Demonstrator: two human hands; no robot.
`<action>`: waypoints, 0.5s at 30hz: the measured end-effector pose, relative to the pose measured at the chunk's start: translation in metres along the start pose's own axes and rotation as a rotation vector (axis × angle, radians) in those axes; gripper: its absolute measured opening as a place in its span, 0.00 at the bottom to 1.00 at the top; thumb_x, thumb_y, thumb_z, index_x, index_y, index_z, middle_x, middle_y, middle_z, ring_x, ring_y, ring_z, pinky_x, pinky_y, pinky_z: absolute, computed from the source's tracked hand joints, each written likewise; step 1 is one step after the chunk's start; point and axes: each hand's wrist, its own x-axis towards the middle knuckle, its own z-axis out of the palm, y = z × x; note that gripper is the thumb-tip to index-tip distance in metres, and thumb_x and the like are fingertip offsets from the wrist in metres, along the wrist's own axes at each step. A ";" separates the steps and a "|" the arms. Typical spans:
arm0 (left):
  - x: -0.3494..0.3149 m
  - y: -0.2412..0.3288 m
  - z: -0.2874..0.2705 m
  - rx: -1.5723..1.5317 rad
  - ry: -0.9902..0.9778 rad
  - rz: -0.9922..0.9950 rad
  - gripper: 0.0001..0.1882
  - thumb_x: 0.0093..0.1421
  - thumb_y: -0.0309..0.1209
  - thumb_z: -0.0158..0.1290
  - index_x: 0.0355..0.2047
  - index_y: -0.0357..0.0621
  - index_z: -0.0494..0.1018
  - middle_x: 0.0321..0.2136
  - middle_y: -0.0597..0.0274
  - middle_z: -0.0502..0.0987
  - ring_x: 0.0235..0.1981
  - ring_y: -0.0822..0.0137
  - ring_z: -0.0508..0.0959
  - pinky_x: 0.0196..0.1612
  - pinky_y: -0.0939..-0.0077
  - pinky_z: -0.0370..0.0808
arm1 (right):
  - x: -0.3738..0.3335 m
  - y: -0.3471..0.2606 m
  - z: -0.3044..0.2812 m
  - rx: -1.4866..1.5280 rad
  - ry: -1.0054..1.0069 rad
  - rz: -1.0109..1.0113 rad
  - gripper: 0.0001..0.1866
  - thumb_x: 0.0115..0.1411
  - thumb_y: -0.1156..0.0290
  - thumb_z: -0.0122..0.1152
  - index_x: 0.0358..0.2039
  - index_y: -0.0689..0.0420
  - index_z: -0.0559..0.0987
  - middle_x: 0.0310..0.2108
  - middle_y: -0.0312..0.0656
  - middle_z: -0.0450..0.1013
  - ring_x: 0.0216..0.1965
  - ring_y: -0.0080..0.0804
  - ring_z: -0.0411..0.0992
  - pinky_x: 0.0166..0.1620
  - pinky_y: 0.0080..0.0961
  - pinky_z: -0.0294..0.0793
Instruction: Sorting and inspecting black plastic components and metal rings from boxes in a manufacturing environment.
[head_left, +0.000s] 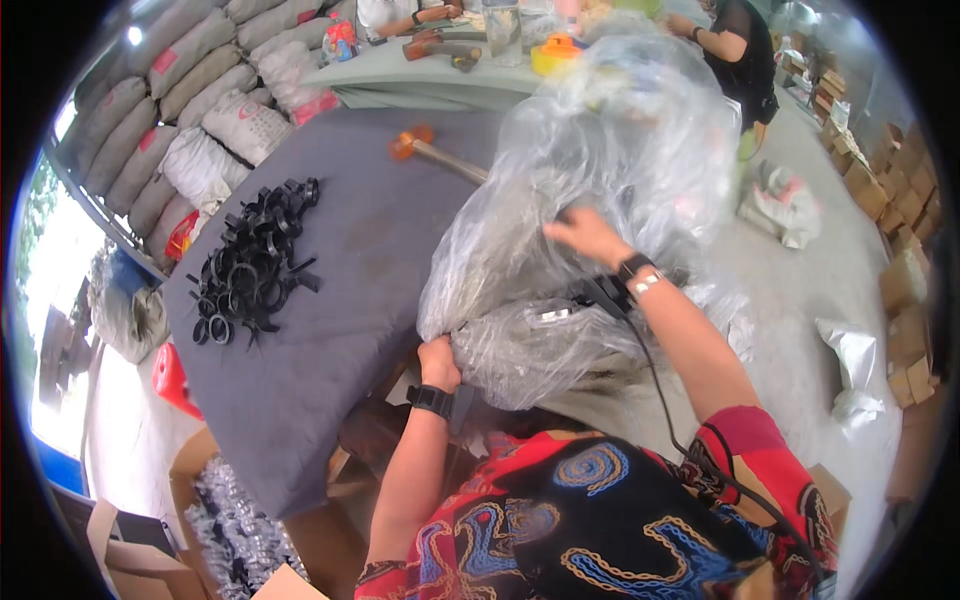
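Observation:
A large, crumpled clear plastic bag (pixel 600 130) spreads over the right part of the grey-covered table and hangs toward my body. My left hand (pixel 439 363) is closed on its lower left edge, and the fingers are partly hidden by the film. Higher up, my right hand (pixel 588 238) is against the bag with its fingers curled in on the plastic, a little blurred. An orange-headed mallet (pixel 410 143) lies beyond the bag, the end of its handle covered by plastic. Left of the bag sits a pile of black ring-shaped clamps (pixel 250 265) on the grey cloth (pixel 370 230).
At the lower left stands a cardboard box (pixel 190 465) of clear-wrapped parts. A red container (pixel 176 380) is beside the table. Stacked sacks (pixel 125 130) line the back left; cartons (pixel 905 280) line the right. Another person (pixel 745 50) works at the far table (pixel 400 78).

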 end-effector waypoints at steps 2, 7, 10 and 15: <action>0.008 -0.004 -0.005 -0.075 -0.027 -0.040 0.21 0.58 0.23 0.46 0.51 0.24 0.67 0.47 0.45 0.74 0.45 0.54 0.77 0.47 0.62 0.74 | -0.033 0.023 0.012 -0.180 -0.079 0.030 0.43 0.55 0.48 0.62 0.60 0.70 0.62 0.60 0.59 0.62 0.59 0.46 0.64 0.61 0.34 0.62; 0.018 -0.002 0.014 -0.115 -0.085 -0.029 0.20 0.59 0.25 0.48 0.50 0.24 0.68 0.46 0.47 0.75 0.43 0.56 0.77 0.46 0.63 0.74 | -0.140 0.065 0.074 -0.305 -0.509 0.067 0.41 0.45 0.47 0.69 0.52 0.63 0.71 0.47 0.54 0.74 0.48 0.47 0.73 0.51 0.36 0.71; 0.016 0.009 0.035 -0.146 -0.139 0.012 0.20 0.61 0.27 0.49 0.50 0.24 0.68 0.46 0.48 0.75 0.43 0.58 0.77 0.44 0.65 0.74 | -0.151 0.061 0.101 -0.342 -0.384 0.070 0.33 0.47 0.52 0.66 0.48 0.63 0.74 0.42 0.57 0.75 0.45 0.51 0.74 0.48 0.39 0.72; 0.025 0.065 0.076 -0.201 -0.408 0.109 0.23 0.66 0.31 0.44 0.57 0.27 0.62 0.50 0.44 0.71 0.49 0.50 0.75 0.50 0.54 0.75 | -0.117 0.029 0.100 -0.269 0.026 -0.082 0.11 0.53 0.68 0.57 0.35 0.61 0.77 0.31 0.58 0.75 0.35 0.56 0.74 0.39 0.44 0.73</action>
